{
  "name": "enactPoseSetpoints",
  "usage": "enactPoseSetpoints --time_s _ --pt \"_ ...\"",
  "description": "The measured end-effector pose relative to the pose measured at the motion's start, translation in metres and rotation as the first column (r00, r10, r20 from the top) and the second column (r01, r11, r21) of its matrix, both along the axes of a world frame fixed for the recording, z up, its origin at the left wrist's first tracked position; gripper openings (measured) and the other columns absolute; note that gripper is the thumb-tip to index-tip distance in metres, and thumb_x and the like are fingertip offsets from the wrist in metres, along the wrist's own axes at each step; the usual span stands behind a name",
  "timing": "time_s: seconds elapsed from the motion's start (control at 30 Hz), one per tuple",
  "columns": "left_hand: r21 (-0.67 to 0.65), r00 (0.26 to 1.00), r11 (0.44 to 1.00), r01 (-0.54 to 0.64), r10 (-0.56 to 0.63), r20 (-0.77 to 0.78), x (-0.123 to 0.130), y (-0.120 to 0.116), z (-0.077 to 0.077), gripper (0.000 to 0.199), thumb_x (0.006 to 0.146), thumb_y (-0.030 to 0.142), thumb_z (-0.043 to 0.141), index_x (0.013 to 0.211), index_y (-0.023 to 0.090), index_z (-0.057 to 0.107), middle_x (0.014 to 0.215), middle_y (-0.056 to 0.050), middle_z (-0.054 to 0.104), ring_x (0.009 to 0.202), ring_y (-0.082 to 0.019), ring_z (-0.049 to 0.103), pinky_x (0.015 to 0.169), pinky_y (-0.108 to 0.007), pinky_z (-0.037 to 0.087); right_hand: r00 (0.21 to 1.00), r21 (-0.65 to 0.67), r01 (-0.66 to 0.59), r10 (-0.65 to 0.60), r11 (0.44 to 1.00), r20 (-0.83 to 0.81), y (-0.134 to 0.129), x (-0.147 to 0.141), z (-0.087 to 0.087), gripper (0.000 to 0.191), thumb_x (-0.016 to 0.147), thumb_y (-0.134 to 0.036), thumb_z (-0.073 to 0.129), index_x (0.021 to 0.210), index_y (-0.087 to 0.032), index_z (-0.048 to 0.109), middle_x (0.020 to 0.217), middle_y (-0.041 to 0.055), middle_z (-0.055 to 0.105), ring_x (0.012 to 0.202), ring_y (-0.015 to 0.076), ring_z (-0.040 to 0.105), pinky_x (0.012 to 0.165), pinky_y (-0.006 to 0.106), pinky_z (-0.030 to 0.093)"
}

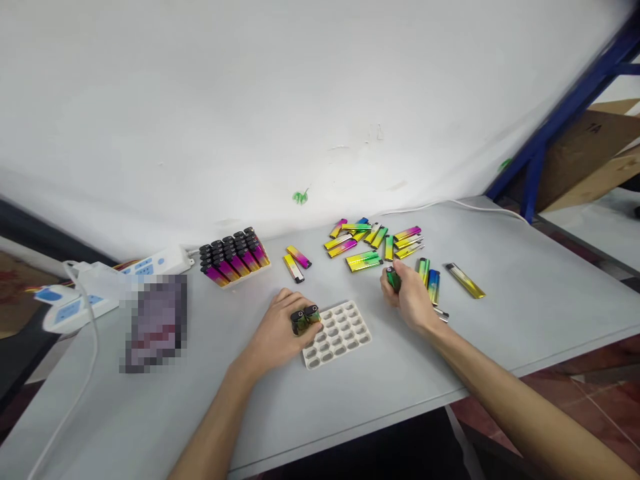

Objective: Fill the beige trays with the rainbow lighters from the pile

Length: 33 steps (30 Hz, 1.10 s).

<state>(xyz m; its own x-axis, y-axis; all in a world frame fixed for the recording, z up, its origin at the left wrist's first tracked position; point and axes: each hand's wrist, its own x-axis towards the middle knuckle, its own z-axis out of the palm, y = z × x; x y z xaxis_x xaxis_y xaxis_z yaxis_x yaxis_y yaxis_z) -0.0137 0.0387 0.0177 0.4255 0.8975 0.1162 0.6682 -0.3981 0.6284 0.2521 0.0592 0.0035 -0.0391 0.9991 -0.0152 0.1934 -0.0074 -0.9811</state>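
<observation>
Head view: close work, little margin for a slip

The person's left hand rests at the edge of a white moulded tray, its fingers curled tightly around two dark-topped lighters. The right hand, just beyond the tray, is closed around a green lighter, with the fingers wrapping its body. Beside that hand lie a blue lighter and a green-gold lighter, with a gold lighter farther right. A loose heap of rainbow lighters spreads across the grey table. To the left, a block of lighters stands in tight rows.

Glossy lighter bodies could slip from a slackened grip, and one dropped could scatter the heap. Pressure on the tray's edge could slide the light tray. A knock from the right wrist could send nearby lighters over the table's edge.

Farther off, a white power strip and its white cable run along a white wall; a pixelated patch hides whatever lies beside it.
</observation>
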Motion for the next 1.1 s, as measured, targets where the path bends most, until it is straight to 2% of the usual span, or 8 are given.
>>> enactPoseSetpoints --time_s 0.1,0.2,0.3,0.57,0.77,0.97,1.03,1.1 --pt "0.004 1.000 1.000 0.005 -0.005 0.002 0.001 0.000 0.001 0.007 0.083 0.032 0.069 0.086 0.026 0.069 0.089 -0.002 0.068 0.094 -0.024 0.053 0.088 -0.043 0.046 0.997 0.066 0.056 -0.059 0.996 0.042 -0.005 -0.006 0.007 0.063 0.099 -0.066 0.021 0.066 -0.022 0.051 0.053 -0.0014 0.039 0.051 0.0154 0.037 0.051 0.031 0.031" --pt "0.006 1.000 1.000 0.004 -0.004 -0.002 0.001 0.000 0.000 0.008 0.083 0.034 0.071 0.085 0.026 0.070 0.087 -0.001 0.068 0.093 -0.024 0.053 0.088 -0.042 0.047 0.992 0.201 -0.062 0.039 0.978 0.118 -0.008 -0.009 0.010 0.048 0.101 -0.058 0.030 0.087 -0.022 0.059 0.077 0.0028 0.058 0.073 0.0183 0.054 0.069 0.032 0.044" --pt "0.005 1.000 1.000 0.001 -0.001 -0.003 0.001 0.001 -0.002 0.008 0.083 0.035 0.071 0.085 0.027 0.070 0.087 -0.001 0.069 0.093 -0.024 0.054 0.087 -0.040 0.047 0.966 0.285 -0.152 0.082 0.946 0.244 -0.008 -0.011 0.009 0.027 0.095 -0.049 0.054 0.097 -0.023 0.061 0.100 0.0050 0.066 0.093 0.0211 0.059 0.085 0.035 0.046" --pt "0.009 1.000 1.000 0.008 -0.008 -0.007 0.004 0.002 -0.002 0.012 0.082 0.037 0.073 0.085 0.026 0.070 0.086 -0.001 0.068 0.092 -0.024 0.052 0.085 -0.040 0.046 0.937 0.261 -0.343 0.308 0.902 0.164 -0.007 -0.034 0.014 0.023 0.089 -0.043 0.068 0.101 -0.023 0.063 0.090 0.0030 0.070 0.080 0.0183 0.065 0.071 0.031 0.051" --pt "-0.003 0.998 0.999 0.034 -0.034 -0.045 0.002 0.002 -0.002 0.020 0.083 0.041 0.071 0.080 0.023 0.063 0.084 -0.001 0.062 0.091 -0.024 0.050 0.087 -0.041 0.043 0.872 0.360 -0.453 0.322 0.816 0.367 -0.008 -0.045 0.008 0.023 0.090 -0.039 0.068 0.106 -0.023 0.063 0.098 0.0045 0.070 0.083 0.0181 0.068 0.076 0.031 0.053" --pt "-0.114 0.989 0.992 0.056 -0.071 -0.132 -0.011 -0.003 0.004 0.048 0.070 0.063 0.077 0.092 0.022 0.062 0.098 -0.002 0.060 0.099 -0.026 0.050 0.091 -0.041 0.043 0.804 0.401 -0.483 0.213 0.779 0.555 -0.013 -0.036 0.014 0.027 0.092 -0.044 0.065 0.108 -0.022 0.065 0.100 0.0055 0.074 0.094 0.0217 0.067 0.082 0.034 0.052" --pt "-0.107 0.985 0.993 0.051 -0.068 -0.156 -0.014 -0.005 0.004 0.056 0.067 0.066 0.077 0.099 0.022 0.063 0.101 -0.003 0.060 0.101 -0.027 0.050 0.093 -0.041 0.042 0.784 0.452 -0.382 0.024 0.806 0.620 -0.012 -0.020 0.018 0.026 0.096 -0.043 0.058 0.105 -0.021 0.067 0.104 0.0073 0.074 0.099 0.0243 0.065 0.088 0.039 0.049" --pt "-0.104 0.983 0.994 0.040 -0.058 -0.172 -0.016 -0.006 0.003 0.060 0.067 0.067 0.077 0.105 0.022 0.063 0.103 -0.003 0.061 0.104 -0.028 0.051 0.095 -0.041 0.041 0.682 0.513 -0.176 -0.272 0.840 0.679 -0.007 0.005 0.020 0.030 0.099 -0.042 0.052 0.099 -0.018 0.070 0.102 0.0107 0.074 0.098 0.0277 0.062 0.089 0.043 0.045"
